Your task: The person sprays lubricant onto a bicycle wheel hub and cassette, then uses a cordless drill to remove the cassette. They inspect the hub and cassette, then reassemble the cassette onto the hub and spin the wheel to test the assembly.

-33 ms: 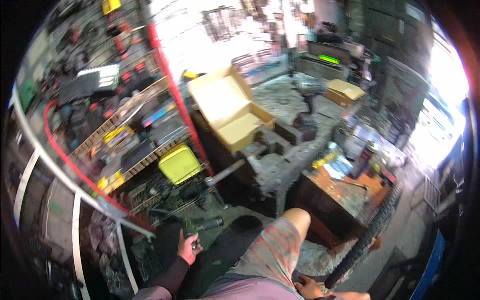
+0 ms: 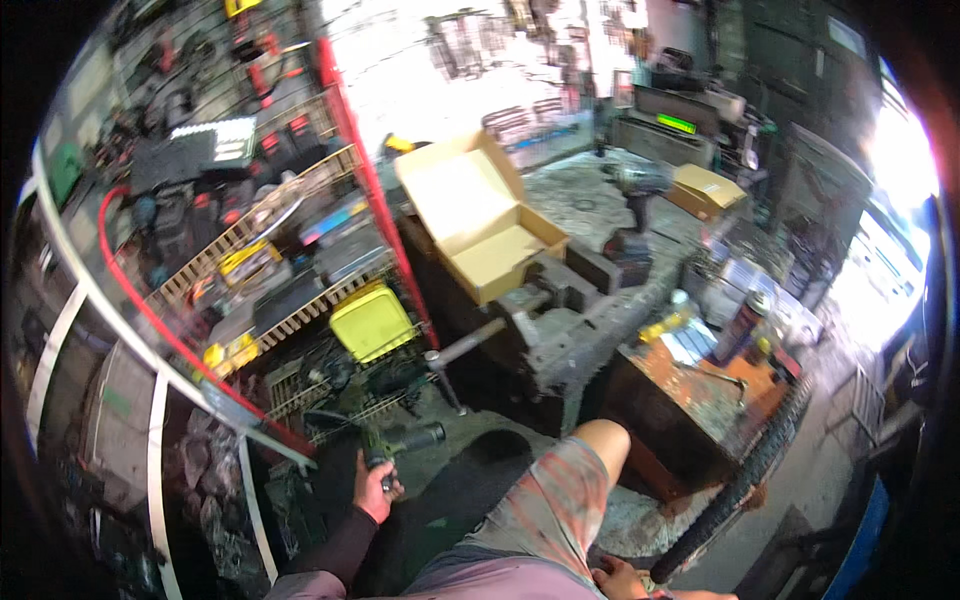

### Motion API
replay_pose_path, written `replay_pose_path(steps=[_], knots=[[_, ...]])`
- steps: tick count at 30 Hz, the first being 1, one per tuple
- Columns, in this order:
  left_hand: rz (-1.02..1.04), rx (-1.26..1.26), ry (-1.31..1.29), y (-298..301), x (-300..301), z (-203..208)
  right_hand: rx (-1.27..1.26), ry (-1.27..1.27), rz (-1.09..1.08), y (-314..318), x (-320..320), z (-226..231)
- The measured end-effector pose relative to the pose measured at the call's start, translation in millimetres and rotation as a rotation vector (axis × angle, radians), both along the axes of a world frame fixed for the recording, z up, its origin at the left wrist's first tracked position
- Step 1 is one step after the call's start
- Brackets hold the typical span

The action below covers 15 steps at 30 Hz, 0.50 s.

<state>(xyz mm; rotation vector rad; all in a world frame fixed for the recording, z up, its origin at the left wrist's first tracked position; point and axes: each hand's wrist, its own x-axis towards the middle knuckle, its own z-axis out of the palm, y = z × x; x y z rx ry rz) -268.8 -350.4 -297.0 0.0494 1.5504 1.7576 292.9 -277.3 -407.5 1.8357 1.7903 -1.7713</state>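
My left hand (image 2: 377, 490) is closed round the grip of a green-and-black power tool (image 2: 402, 438), held low over the dark floor to the left of my knee. The tool's thick round end points right; its left end blends into the dark clutter, so its exact kind is unclear. My right hand (image 2: 622, 580) is low at the bottom edge, beside my thigh. Its fingers are curled, and whatever they hold, if anything, is hidden. An open cardboard box (image 2: 485, 270) sits on the workbench ahead, next to a grey metal vise (image 2: 545, 320).
Shelves with wooden-slat edges (image 2: 250, 235) hold tools on the left, behind a red post (image 2: 365, 170). Below sits a yellow-green bin (image 2: 370, 325). The vise handle (image 2: 468, 345) juts toward me. At right stand a rusty-topped block (image 2: 690, 385), a spray can (image 2: 740, 328) and a dark bar (image 2: 740, 480).
The view has turned slightly left, so the bench and shelves sit a little further right in the picture. My left hand keeps the power tool; both hands stay nearly in place.
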Motion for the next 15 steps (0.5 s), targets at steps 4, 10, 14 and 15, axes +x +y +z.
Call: replay_pose_path(steps=[4,10,14,15], knots=[[0.186,0.243,0.04,-32.3,-69.1,19.8,0.083,-0.098,0.083,8.3,-31.4,56.6],[0.476,0.322,0.182,13.7,-173.8,16.3,0.154,-0.226,0.038,3.9,-26.5,69.3],[0.367,0.269,0.101,-6.8,-318.8,-18.2,0.083,-0.076,-0.016,-8.1,-0.3,7.0],[0.395,0.224,0.11,-11.7,-342.8,-17.9,0.095,-0.122,0.009,-8.7,-3.3,9.6]])
